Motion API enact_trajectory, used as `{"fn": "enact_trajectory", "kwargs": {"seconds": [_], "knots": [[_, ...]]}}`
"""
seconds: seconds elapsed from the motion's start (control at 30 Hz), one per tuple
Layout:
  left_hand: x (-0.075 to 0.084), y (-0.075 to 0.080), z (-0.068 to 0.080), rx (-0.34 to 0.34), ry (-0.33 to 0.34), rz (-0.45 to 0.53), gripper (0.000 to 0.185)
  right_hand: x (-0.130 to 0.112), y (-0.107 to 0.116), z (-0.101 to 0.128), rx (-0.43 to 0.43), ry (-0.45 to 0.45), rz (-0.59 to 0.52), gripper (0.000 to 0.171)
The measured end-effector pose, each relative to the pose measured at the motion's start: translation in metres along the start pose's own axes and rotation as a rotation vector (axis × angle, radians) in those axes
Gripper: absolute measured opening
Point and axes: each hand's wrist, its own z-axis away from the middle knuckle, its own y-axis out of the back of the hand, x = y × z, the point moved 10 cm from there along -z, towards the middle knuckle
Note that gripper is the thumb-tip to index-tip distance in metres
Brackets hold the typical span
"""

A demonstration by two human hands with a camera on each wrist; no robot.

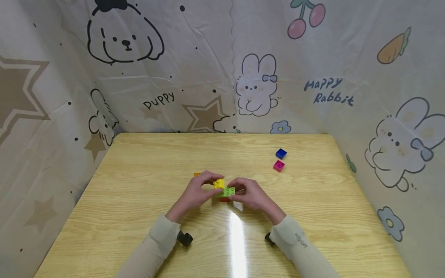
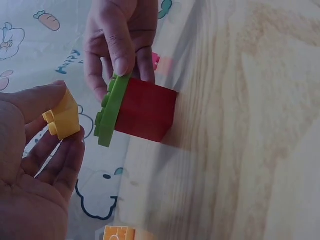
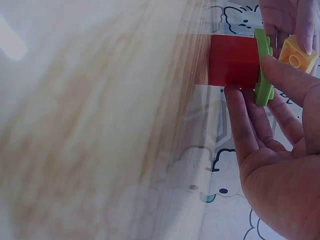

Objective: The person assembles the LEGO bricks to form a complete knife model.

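Note:
My left hand point(image 1: 197, 192) pinches a small yellow building brick point(image 1: 219, 184) between thumb and fingers. It is tilted, with its hollow underside and inner tube turned to the right wrist camera point(image 3: 295, 61). Close beside it, a flat green studded plate point(image 1: 228, 191) lies on top of a red block point(image 2: 147, 109) that stands on the table. The plate reaches past the block on both sides. My right hand point(image 1: 253, 194) grips the green plate, thumb on its studded side and fingers by the red block. A small gap separates the yellow brick from the plate in the left wrist view.
An orange brick point(image 1: 197, 174) lies behind my left hand, partly hidden. Farther back on the right are a blue brick point(image 1: 281, 153) and a pink brick point(image 1: 279, 166). A printed curtain point(image 1: 208, 69) hangs around the wooden table point(image 1: 156, 154).

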Motion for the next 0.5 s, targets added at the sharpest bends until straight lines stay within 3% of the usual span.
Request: {"fn": "enact_trajectory", "kwargs": {"seconds": [0.17,0.37,0.5], "knots": [[-0.0018,-0.005,-0.0007,-0.006,-0.008,-0.043,0.043,-0.0008,0.0009,-0.0003,0.008,0.003,0.009,0.032],[-0.0036,-0.008,-0.0019,0.01,-0.002,-0.076,0.036,-0.003,0.0018,-0.0013,0.015,0.01,-0.002,0.032],[-0.0012,-0.0107,-0.0022,0.007,-0.032,-0.076,0.035,-0.0039,0.0023,-0.0008,0.016,0.008,-0.005,0.034]]}}
